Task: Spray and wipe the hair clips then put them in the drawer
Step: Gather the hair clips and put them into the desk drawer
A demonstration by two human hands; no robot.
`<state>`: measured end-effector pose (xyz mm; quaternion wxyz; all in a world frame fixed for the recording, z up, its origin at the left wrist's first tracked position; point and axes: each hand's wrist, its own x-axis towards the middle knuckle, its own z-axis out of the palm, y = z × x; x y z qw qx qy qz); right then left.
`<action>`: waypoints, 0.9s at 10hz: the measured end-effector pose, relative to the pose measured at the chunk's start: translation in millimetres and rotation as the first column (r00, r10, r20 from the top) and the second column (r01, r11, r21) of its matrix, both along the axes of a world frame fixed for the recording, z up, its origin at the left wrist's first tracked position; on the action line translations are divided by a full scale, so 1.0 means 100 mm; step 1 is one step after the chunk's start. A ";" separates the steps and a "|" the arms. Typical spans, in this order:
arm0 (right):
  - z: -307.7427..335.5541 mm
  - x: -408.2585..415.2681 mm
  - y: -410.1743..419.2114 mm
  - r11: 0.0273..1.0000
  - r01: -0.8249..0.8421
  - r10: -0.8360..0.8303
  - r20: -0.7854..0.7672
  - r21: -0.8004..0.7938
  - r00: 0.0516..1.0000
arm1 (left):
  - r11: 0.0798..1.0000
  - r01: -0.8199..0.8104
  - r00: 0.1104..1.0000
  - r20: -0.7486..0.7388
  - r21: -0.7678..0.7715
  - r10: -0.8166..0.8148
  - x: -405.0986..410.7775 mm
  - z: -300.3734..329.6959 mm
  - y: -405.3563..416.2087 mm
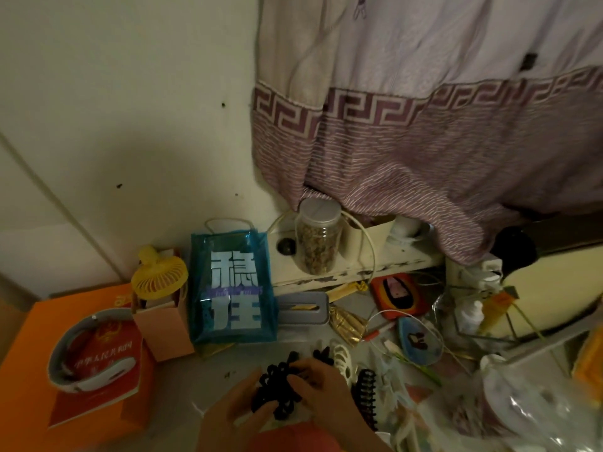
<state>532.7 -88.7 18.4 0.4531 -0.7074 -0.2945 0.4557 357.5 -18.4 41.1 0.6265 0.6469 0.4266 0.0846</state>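
At the bottom centre of the frame both hands meet over a black plastic hair clip with curly, looped edges [277, 394]. The left hand [233, 406] sits under and to the left of it with fingers curled up against its side; the right hand [315, 384] closes over its upper right part, fingers bent round the loops. A bit of pale cloth or tissue seems to show beneath the clip, too blurred to be sure.

Just right of the hands, on the pale table [182, 380], lie a cream ribbed claw clip [344, 362] and, below it, a black toothed claw clip [365, 398]. Another small dark clip [323, 355] peeks out above the right hand.

Further right is a clutter of white cables, a blue oval trinket [419, 340] and a red-and-orange case [399, 293]. Up from the hands stands a blue see-through bag with large white characters [233, 288], with a yellow handheld fan [160, 274] resting in a pink cardboard box [166, 324] to its left. In the lower left lies an orange box [36, 370] carrying a red booklet and a white curved band [94, 350]. On the ledge behind stands a clear plastic jar of brownish bits [316, 238], under a mauve patterned curtain [424, 132] filling the upper right
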 end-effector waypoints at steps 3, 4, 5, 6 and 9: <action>-0.09 0.04 0.14 0.999 -0.054 0.054 -0.042 -0.001 0.998 | 0.976 -0.188 0.980 -0.049 0.110 0.194 0.16 -0.08 0.13; -0.14 0.05 0.25 0.999 -0.046 0.046 -0.080 -0.002 0.996 | 0.969 -0.218 0.971 -0.074 0.120 0.228 0.13 -0.13 0.23; -0.20 0.07 0.34 0.998 -0.062 0.061 -0.017 -0.012 0.998 | 0.956 -0.281 0.955 -0.072 0.089 0.288 0.12 -0.17 0.31; -0.28 0.11 0.43 0.995 -0.102 0.103 0.158 -0.018 0.982 | 0.940 -0.337 0.940 -0.041 0.058 0.339 0.02 -0.23 0.33; -0.80 0.25 0.66 0.947 -0.240 0.309 0.407 -0.212 0.860 | 0.905 -0.425 0.905 -0.036 0.009 0.425 -0.07 -0.63 0.54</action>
